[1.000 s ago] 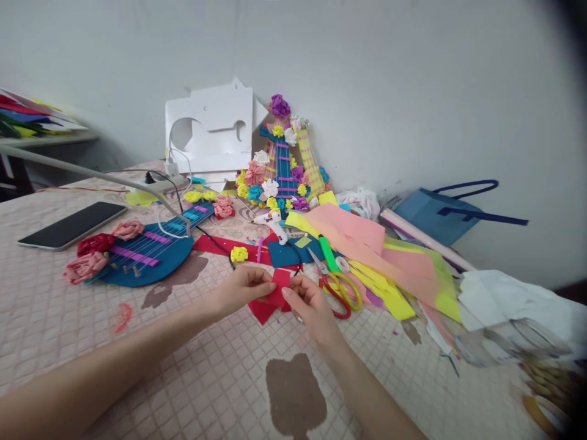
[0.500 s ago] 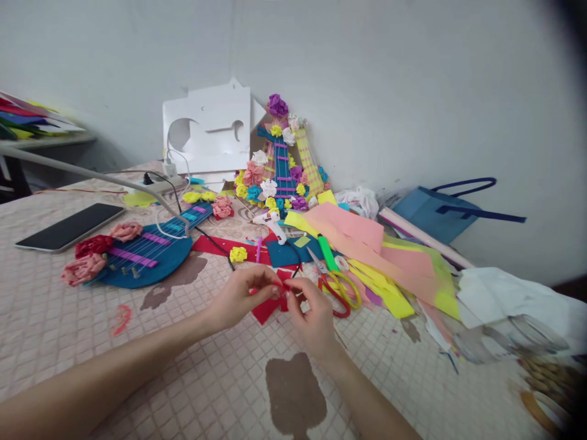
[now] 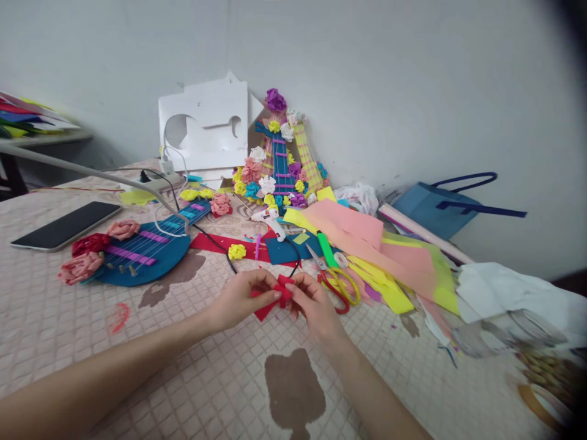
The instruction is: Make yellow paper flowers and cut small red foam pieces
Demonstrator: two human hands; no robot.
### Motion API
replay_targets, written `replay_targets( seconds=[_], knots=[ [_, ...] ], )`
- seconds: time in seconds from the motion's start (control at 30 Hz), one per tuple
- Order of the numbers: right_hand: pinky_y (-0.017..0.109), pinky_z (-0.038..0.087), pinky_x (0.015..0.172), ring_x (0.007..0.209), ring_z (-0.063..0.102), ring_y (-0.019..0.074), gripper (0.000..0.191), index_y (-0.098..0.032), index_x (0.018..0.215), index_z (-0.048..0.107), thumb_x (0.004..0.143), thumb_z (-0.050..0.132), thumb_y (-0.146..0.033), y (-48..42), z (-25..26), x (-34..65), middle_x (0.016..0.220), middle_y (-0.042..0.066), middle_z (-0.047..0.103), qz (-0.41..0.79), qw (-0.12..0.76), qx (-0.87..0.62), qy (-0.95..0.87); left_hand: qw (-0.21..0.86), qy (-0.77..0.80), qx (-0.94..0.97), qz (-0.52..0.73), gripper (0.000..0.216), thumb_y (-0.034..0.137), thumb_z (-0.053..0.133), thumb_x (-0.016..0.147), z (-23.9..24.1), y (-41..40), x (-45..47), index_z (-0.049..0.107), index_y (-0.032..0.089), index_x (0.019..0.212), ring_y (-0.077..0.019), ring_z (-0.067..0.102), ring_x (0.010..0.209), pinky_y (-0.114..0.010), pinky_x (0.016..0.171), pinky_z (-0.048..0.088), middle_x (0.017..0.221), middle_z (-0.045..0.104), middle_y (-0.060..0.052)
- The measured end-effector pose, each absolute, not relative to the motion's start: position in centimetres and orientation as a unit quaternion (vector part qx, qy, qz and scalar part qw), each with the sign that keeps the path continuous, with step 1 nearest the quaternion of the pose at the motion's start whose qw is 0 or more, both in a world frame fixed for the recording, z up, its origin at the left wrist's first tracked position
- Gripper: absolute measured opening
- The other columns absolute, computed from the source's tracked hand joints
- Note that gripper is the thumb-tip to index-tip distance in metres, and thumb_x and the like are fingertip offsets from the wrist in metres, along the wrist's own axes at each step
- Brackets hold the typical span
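Note:
Both my hands meet over the table's middle, pinching one piece of red felt (image 3: 280, 292). My left hand (image 3: 241, 297) grips its left side with thumb and fingers closed. My right hand (image 3: 314, 305) pinches its right side, fingers curled. The felt is bunched up between my fingertips, and a flat red scrap (image 3: 265, 311) lies under it on the table. Just right of my right hand lie scissors (image 3: 337, 285) with red and yellow handles.
A blue felt guitar with paper roses (image 3: 137, 252) lies at left beside a phone (image 3: 66, 225). A white glue gun (image 3: 270, 221), a green marker (image 3: 327, 249) and pink and yellow sheets (image 3: 367, 241) lie behind. A flower-covered craft (image 3: 279, 165) leans on the wall. A blue bag (image 3: 435, 208) sits at right.
The flat red square I held a second ago is now folded and bunched between my fingertips. Both hands have closed in toward each other.

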State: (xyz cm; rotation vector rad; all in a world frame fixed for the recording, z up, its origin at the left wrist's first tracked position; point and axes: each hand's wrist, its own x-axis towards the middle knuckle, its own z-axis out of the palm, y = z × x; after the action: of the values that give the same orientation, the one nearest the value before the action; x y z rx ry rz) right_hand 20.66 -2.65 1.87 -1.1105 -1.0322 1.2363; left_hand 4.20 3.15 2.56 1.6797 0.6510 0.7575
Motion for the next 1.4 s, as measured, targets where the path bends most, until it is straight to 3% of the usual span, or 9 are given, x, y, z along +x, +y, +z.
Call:
replay_targets(
  seconds=[0.27, 0.47, 0.6, 0.8, 1.03, 1.2, 1.4],
  knots=[
    [0.02, 0.033, 0.043, 0.046, 0.042, 0.0075, 0.016, -0.018, 0.076, 0.056, 0.081, 0.062, -0.033, -2.71, 1.76, 20.41, 0.055, -0.005, 0.05, 0.492, 0.535, -0.493, -0.478, 0.692, 0.283, 0.58, 0.323, 0.028, 0.033, 0.075, 0.069, 2.13, 3.39, 4.55, 0.057, 0.012, 0.075, -0.0111, 0.059, 0.065, -0.022, 0.062, 0.044, 0.069, 0.064, -0.001],
    [0.021, 0.036, 0.041, 0.049, 0.049, 0.0103, 0.034, -0.018, 0.075, 0.055, 0.087, 0.05, -0.05, -2.95, 1.99, 20.24, 0.056, -0.003, 0.052, 0.504, 0.54, -0.484, -0.469, 0.697, 0.271, 0.569, 0.342, 0.033, 0.029, 0.075, 0.069, 1.95, 3.41, 4.61, 0.053, 0.014, 0.09, -0.0114, 0.06, 0.066, -0.024, 0.062, 0.045, 0.071, 0.064, 0.0],
    [0.019, 0.033, 0.04, 0.044, 0.043, 0.0073, 0.025, -0.018, 0.074, 0.054, 0.08, 0.063, -0.041, -2.87, 1.9, 20.25, 0.056, -0.005, 0.05, 0.472, 0.525, -0.512, -0.489, 0.692, 0.267, 0.577, 0.341, 0.036, 0.031, 0.074, 0.07, 1.94, 3.4, 4.62, 0.053, 0.014, 0.094, -0.0132, 0.061, 0.069, -0.026, 0.065, 0.046, 0.073, 0.063, 0.0],
    [0.02, 0.034, 0.042, 0.043, 0.041, 0.0076, 0.022, -0.019, 0.072, 0.052, 0.083, 0.058, -0.037, -2.67, 1.69, 20.42, 0.053, -0.006, 0.048, 0.438, 0.51, -0.536, -0.51, 0.698, 0.279, 0.566, 0.338, 0.044, 0.032, 0.073, 0.07, 1.96, 3.24, 4.65, 0.053, 0.015, 0.104, -0.011, 0.058, 0.064, -0.024, 0.062, 0.044, 0.069, 0.061, 0.002],
    [0.021, 0.034, 0.043, 0.044, 0.043, 0.0084, 0.023, -0.018, 0.071, 0.051, 0.084, 0.056, -0.037, -2.87, 1.71, 20.44, 0.053, -0.005, 0.05, 0.429, 0.504, -0.54, -0.52, 0.744, 0.286, 0.531, 0.289, 0.03, 0.034, 0.075, 0.069, 1.95, 3.26, 4.7, 0.056, 0.013, 0.079, -0.0105, 0.058, 0.063, -0.023, 0.062, 0.044, 0.069, 0.064, 0.0],
    [0.021, 0.033, 0.043, 0.045, 0.042, 0.0082, 0.024, -0.018, 0.07, 0.052, 0.083, 0.058, -0.038, -2.92, 1.61, 20.43, 0.054, -0.005, 0.048, 0.427, 0.503, -0.535, -0.528, 0.754, 0.293, 0.513, 0.287, 0.03, 0.035, 0.076, 0.068, 1.94, 3.19, 4.71, 0.057, 0.013, 0.077, -0.0092, 0.058, 0.06, -0.021, 0.06, 0.042, 0.067, 0.065, 0.0],
    [0.021, 0.035, 0.043, 0.048, 0.045, 0.01, 0.034, -0.019, 0.071, 0.051, 0.089, 0.047, -0.047, -2.96, 1.63, 20.29, 0.055, -0.003, 0.05, 0.444, 0.522, -0.515, -0.515, 0.75, 0.3, 0.506, 0.302, 0.029, 0.034, 0.076, 0.067, 1.91, 3.2, 4.71, 0.058, 0.013, 0.073, -0.0093, 0.058, 0.061, -0.022, 0.061, 0.042, 0.066, 0.065, 0.0]
  ],
)
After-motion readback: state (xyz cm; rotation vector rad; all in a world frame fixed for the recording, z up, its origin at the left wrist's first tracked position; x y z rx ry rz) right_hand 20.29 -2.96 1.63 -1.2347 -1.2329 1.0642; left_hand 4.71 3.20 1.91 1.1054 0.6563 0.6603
